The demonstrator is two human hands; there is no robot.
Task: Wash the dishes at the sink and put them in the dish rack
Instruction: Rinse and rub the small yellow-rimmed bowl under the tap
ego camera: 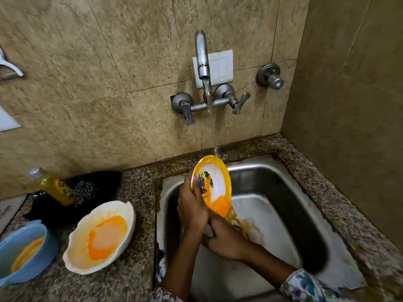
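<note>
Over the sink (283, 177), both hands grip the tilted yellow bowl (214, 182) between them.

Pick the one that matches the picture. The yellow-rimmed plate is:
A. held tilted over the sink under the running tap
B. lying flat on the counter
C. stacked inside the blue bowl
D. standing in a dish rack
A: the left hand holds the plate tilted over the sink, water from the tap hits its top edge, and orange liquid runs off its low end.
</note>
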